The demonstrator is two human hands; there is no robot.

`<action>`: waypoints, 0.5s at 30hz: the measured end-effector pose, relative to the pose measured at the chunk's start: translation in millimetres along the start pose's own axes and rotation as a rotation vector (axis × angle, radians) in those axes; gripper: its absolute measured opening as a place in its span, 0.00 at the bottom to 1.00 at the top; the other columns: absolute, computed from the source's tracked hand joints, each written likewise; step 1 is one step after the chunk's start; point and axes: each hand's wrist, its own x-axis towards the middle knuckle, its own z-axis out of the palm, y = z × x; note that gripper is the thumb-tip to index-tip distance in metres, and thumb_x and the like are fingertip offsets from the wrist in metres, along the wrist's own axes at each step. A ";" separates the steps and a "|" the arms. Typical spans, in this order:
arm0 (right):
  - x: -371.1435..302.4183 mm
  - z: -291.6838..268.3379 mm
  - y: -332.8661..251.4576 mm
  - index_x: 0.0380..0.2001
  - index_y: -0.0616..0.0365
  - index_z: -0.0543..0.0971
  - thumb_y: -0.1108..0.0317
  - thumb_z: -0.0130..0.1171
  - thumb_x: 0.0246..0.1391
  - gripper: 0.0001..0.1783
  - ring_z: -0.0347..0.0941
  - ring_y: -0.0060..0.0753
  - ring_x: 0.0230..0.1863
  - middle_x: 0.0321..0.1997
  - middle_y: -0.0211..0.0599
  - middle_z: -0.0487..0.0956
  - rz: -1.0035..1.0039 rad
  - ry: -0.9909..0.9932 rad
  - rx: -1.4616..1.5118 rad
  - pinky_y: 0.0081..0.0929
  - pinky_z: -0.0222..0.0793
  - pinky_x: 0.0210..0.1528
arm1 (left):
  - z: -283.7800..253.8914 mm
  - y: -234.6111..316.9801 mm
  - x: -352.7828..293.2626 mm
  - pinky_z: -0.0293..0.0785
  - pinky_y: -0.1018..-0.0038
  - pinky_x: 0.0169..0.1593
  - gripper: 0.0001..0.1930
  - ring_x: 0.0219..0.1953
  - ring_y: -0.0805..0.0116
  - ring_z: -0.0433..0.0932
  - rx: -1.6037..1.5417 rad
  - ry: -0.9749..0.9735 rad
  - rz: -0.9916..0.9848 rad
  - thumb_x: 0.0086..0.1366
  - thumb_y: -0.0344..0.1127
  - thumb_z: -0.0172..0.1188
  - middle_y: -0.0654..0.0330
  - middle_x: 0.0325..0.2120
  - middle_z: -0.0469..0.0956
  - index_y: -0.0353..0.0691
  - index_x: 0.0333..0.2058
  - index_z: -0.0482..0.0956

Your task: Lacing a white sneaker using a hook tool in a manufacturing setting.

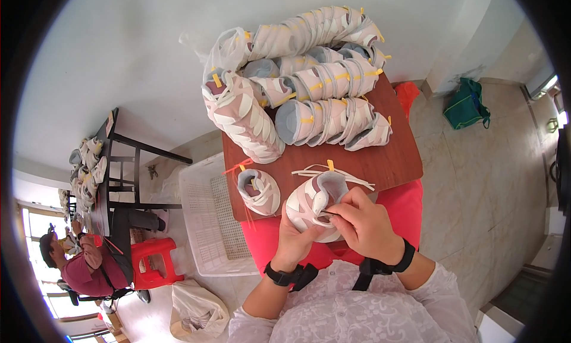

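Observation:
A pale pink and white shoe upper (304,201) with a grey lining is held at the table's near edge. My left hand (295,239) wraps round its lower left side. Over its eyelets, my right hand (364,221) is closed in a pinch; what lies between the fingertips is too small to make out. White laces (351,177) lie behind the upper, beside its yellow pull tab. Just to the left stands a second shoe upper (259,191), with a yellow tab and thin red cords by it.
Nested rows of similar shoe uppers (333,117) cover the far part of the brown table (399,142). A white plastic crate (199,224) stands left, near a white sack (199,307). Farther left a person (95,262) sits at a dark table. A green bag (467,103) lies right.

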 end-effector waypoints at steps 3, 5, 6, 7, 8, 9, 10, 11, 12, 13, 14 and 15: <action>2.2 2.2 -1.3 0.31 0.57 0.77 0.71 0.63 0.44 0.08 0.72 0.34 0.23 0.31 0.33 0.68 0.015 0.005 -0.014 0.29 0.68 0.21 | -1.7 -0.2 -1.6 0.69 0.65 0.57 0.36 0.54 0.66 0.69 0.033 -0.047 0.011 0.50 0.15 0.60 0.58 0.52 0.66 0.41 0.56 0.56; 3.8 3.7 -5.8 0.30 0.57 0.77 0.71 0.63 0.44 0.08 0.72 0.35 0.24 0.30 0.34 0.68 0.065 0.035 -0.001 0.30 0.68 0.21 | -1.8 0.0 -2.1 0.69 0.65 0.57 0.35 0.54 0.66 0.69 0.056 -0.070 0.010 0.50 0.15 0.60 0.58 0.52 0.66 0.41 0.56 0.56; 4.2 3.8 -7.1 0.29 0.57 0.78 0.70 0.63 0.43 0.07 0.72 0.35 0.24 0.29 0.34 0.68 0.116 0.064 0.011 0.30 0.68 0.22 | -0.7 0.7 -2.5 0.69 0.66 0.57 0.36 0.54 0.66 0.69 0.052 -0.076 0.003 0.51 0.16 0.60 0.58 0.53 0.66 0.41 0.57 0.56; 3.9 3.3 -6.0 0.29 0.57 0.78 0.70 0.63 0.43 0.07 0.72 0.35 0.24 0.29 0.34 0.68 0.115 0.062 0.011 0.30 0.68 0.22 | -0.2 0.9 -2.8 0.68 0.66 0.57 0.36 0.54 0.66 0.69 0.048 -0.081 -0.004 0.51 0.16 0.60 0.58 0.53 0.65 0.41 0.58 0.55; 2.8 2.5 -4.5 0.29 0.58 0.78 0.70 0.63 0.43 0.07 0.72 0.36 0.24 0.29 0.34 0.68 0.110 0.019 0.001 0.31 0.68 0.22 | -1.1 -0.6 -3.0 0.68 0.66 0.57 0.36 0.54 0.66 0.69 0.047 -0.081 -0.004 0.51 0.16 0.60 0.58 0.53 0.65 0.41 0.58 0.55; 2.2 2.3 -3.4 0.28 0.58 0.78 0.71 0.63 0.43 0.07 0.72 0.36 0.24 0.29 0.34 0.68 0.105 -0.025 -0.009 0.31 0.68 0.23 | -2.8 -3.3 -3.3 0.68 0.66 0.57 0.36 0.54 0.67 0.69 0.054 -0.084 0.003 0.51 0.17 0.60 0.58 0.53 0.65 0.41 0.58 0.55; 2.1 3.6 -3.2 0.28 0.58 0.78 0.71 0.63 0.43 0.07 0.72 0.36 0.24 0.29 0.34 0.68 0.104 -0.026 -0.010 0.31 0.68 0.23 | -3.7 -4.8 -3.8 0.67 0.66 0.58 0.37 0.54 0.67 0.69 0.062 -0.087 0.010 0.52 0.18 0.61 0.58 0.53 0.66 0.40 0.59 0.55; 1.9 5.3 -3.1 0.28 0.59 0.78 0.71 0.63 0.43 0.07 0.72 0.36 0.25 0.30 0.34 0.69 0.123 -0.019 0.031 0.32 0.68 0.24 | -3.6 -4.7 -4.2 0.67 0.66 0.58 0.37 0.54 0.67 0.69 0.061 -0.088 0.009 0.52 0.18 0.61 0.58 0.53 0.66 0.40 0.59 0.55; 1.7 6.2 -3.3 0.28 0.59 0.78 0.70 0.63 0.43 0.07 0.72 0.36 0.25 0.30 0.34 0.69 0.142 -0.012 0.072 0.32 0.69 0.24 | -3.3 -4.3 -4.6 0.67 0.66 0.58 0.36 0.54 0.67 0.69 0.052 -0.097 -0.002 0.52 0.19 0.61 0.59 0.53 0.66 0.40 0.59 0.56; 1.4 5.9 -3.4 0.28 0.59 0.78 0.70 0.63 0.43 0.07 0.72 0.36 0.25 0.30 0.34 0.69 0.143 -0.012 0.071 0.32 0.69 0.24 | -3.2 -3.8 -4.8 0.67 0.66 0.58 0.36 0.54 0.67 0.69 0.042 -0.107 -0.013 0.53 0.19 0.61 0.59 0.53 0.67 0.40 0.59 0.56; 1.2 5.6 -3.4 0.28 0.59 0.78 0.71 0.63 0.43 0.07 0.72 0.36 0.25 0.30 0.34 0.69 0.150 -0.013 0.074 0.32 0.68 0.24 | -3.9 -3.5 -4.5 0.67 0.66 0.58 0.36 0.54 0.67 0.69 0.042 -0.107 -0.012 0.53 0.19 0.61 0.59 0.53 0.67 0.40 0.59 0.56; 1.1 5.0 -3.4 0.28 0.59 0.77 0.71 0.63 0.43 0.08 0.72 0.36 0.25 0.30 0.34 0.69 0.157 -0.015 0.078 0.32 0.68 0.24 | -5.0 -2.9 -4.1 0.67 0.66 0.57 0.35 0.54 0.67 0.70 0.027 -0.119 -0.021 0.53 0.20 0.62 0.58 0.52 0.68 0.40 0.59 0.58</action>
